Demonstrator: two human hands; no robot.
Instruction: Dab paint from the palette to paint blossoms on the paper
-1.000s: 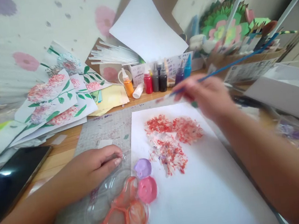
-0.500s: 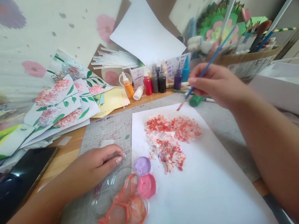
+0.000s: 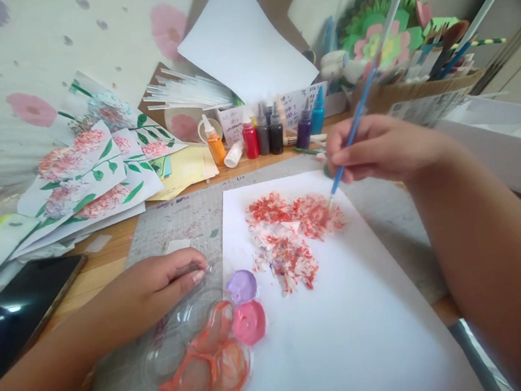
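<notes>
A blue paintbrush (image 3: 358, 112) is gripped between the thumb and fingers of my right hand (image 3: 372, 145). Its tip meets the right-hand cluster of red-orange and white dabs in the painted flower (image 3: 286, 258) on the white paper (image 3: 350, 323). My left hand (image 3: 171, 278) rests left of the sheet, its fingers closed on the upper rim of a clear plastic palette (image 3: 187, 314). The palette's wells hold purple paint (image 3: 241, 285), pink paint (image 3: 249, 322) and smeared orange paint (image 3: 192, 385). Part of its rim is hard to make out.
A grey cutting mat (image 3: 124, 361) lies under the paper. Several paint bottles (image 3: 250, 139) line the back. Painted flower sheets (image 3: 83, 172) are piled at the left, above a black phone (image 3: 24, 310). At the right stand a white box (image 3: 509, 148) and a brush holder (image 3: 440, 84).
My right hand has lowered the paintbrush from above the sheet's top edge onto the right-hand flower cluster, tilting it more upright. My left hand keeps its place by the palette; the camera view has shifted slightly.
</notes>
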